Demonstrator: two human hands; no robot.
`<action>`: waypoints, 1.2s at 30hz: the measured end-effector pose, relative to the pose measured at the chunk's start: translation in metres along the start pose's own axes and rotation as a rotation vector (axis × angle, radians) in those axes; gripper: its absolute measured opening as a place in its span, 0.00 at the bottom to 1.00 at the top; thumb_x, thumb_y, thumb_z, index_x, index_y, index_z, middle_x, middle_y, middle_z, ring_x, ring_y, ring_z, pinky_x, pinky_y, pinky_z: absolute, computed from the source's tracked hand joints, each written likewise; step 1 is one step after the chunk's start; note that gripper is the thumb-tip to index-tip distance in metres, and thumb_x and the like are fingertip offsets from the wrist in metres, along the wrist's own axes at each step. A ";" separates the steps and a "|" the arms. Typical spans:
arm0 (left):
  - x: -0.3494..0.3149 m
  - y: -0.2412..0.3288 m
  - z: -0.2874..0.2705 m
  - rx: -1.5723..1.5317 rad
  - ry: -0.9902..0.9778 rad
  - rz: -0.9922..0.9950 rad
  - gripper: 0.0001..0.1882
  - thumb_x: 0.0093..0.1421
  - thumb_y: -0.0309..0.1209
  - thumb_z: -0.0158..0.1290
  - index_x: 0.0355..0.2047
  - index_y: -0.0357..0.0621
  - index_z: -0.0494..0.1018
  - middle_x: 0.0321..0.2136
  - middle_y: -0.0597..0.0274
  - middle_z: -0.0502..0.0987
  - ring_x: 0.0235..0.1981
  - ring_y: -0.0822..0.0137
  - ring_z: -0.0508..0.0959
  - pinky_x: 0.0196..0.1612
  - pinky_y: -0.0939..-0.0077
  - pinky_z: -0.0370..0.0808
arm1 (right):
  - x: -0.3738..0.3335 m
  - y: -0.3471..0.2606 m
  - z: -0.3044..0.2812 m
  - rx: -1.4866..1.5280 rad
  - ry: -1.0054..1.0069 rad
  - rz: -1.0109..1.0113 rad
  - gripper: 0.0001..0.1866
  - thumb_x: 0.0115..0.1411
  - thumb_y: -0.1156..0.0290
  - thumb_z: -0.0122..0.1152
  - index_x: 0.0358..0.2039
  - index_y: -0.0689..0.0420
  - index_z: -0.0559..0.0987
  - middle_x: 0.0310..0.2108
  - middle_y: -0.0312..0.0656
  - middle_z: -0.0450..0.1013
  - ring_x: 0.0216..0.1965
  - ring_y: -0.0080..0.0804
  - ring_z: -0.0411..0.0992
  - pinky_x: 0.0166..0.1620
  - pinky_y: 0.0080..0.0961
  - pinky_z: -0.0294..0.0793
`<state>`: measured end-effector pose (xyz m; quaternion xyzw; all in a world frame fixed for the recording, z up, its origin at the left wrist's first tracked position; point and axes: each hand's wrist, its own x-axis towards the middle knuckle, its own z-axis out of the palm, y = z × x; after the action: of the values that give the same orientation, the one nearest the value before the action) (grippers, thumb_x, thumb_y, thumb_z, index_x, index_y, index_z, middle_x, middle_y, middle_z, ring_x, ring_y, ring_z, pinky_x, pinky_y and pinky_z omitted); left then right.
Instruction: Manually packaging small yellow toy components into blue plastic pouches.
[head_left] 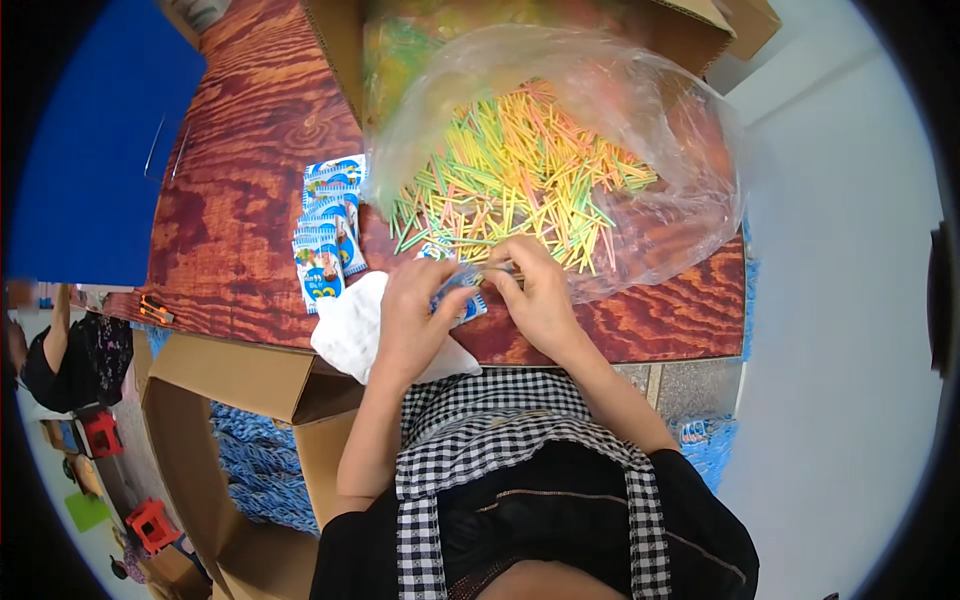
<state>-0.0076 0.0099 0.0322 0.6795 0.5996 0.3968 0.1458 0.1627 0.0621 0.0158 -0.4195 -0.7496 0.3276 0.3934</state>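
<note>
My left hand [412,312] and my right hand [540,305] meet near the table's front edge, fingers pinched together. Between them is a small clear-and-blue packet [466,278], partly hidden by the fingers. Beneath the hands lies another blue-and-white packet [471,309]. Just beyond spreads a heap of thin yellow, green, pink and orange sticks [520,175] on an opened clear plastic bag [690,215]. A white cloth [350,325] lies under my left wrist. To its left, several blue-and-white packets [320,268] overlap in a row.
Behind the heap, a cardboard box [335,50] stands on the red wood-patterned table [250,130]. Another open cardboard box [235,365] holds blue strands [260,465] at my lower left. An orange-handled tool [156,309] lies at the left edge. Another person [80,350] is at far left.
</note>
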 end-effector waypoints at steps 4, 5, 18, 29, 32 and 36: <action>-0.002 -0.005 0.012 -0.117 -0.132 -0.190 0.07 0.53 0.26 0.59 0.29 0.37 0.74 0.22 0.55 0.70 0.28 0.58 0.71 0.32 0.68 0.67 | -0.002 0.000 -0.004 0.173 0.025 0.118 0.05 0.53 0.79 0.60 0.31 0.63 0.74 0.29 0.44 0.68 0.32 0.34 0.70 0.36 0.26 0.69; -0.002 -0.005 0.012 -0.163 -0.138 -0.183 0.06 0.52 0.26 0.59 0.27 0.37 0.73 0.21 0.55 0.68 0.24 0.58 0.70 0.29 0.67 0.66 | -0.002 0.002 -0.007 0.137 -0.024 0.129 0.04 0.54 0.78 0.60 0.29 0.64 0.74 0.27 0.44 0.68 0.31 0.36 0.69 0.35 0.27 0.68; -0.009 -0.010 0.016 -0.594 -0.294 -0.398 0.08 0.59 0.27 0.55 0.31 0.32 0.74 0.22 0.63 0.72 0.25 0.77 0.69 0.28 0.80 0.66 | 0.005 0.004 -0.030 -0.110 -0.188 -0.140 0.09 0.57 0.72 0.58 0.25 0.64 0.73 0.24 0.46 0.65 0.30 0.43 0.66 0.34 0.34 0.65; -0.016 -0.026 0.025 -0.655 0.035 -0.398 0.06 0.59 0.24 0.54 0.30 0.30 0.74 0.27 0.65 0.71 0.28 0.77 0.68 0.32 0.84 0.65 | 0.016 0.047 -0.079 -0.688 0.071 0.216 0.12 0.56 0.65 0.60 0.31 0.63 0.77 0.32 0.50 0.72 0.37 0.50 0.72 0.38 0.41 0.70; -0.013 -0.019 0.030 -0.705 0.028 -0.442 0.06 0.59 0.23 0.54 0.32 0.31 0.74 0.28 0.65 0.71 0.29 0.78 0.69 0.33 0.84 0.65 | 0.023 0.045 -0.054 -0.815 0.181 0.207 0.19 0.51 0.61 0.66 0.34 0.64 0.75 0.35 0.51 0.70 0.39 0.50 0.70 0.38 0.40 0.70; -0.011 -0.013 0.030 -0.762 -0.006 -0.468 0.06 0.59 0.24 0.54 0.33 0.31 0.75 0.27 0.66 0.71 0.29 0.78 0.69 0.33 0.84 0.66 | 0.026 0.051 -0.040 -0.890 0.138 0.188 0.23 0.45 0.60 0.70 0.34 0.64 0.74 0.35 0.49 0.68 0.40 0.48 0.67 0.41 0.39 0.69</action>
<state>0.0046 0.0109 0.0002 0.4245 0.5479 0.5436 0.4733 0.2078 0.1135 0.0013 -0.6344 -0.7483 -0.0206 0.1925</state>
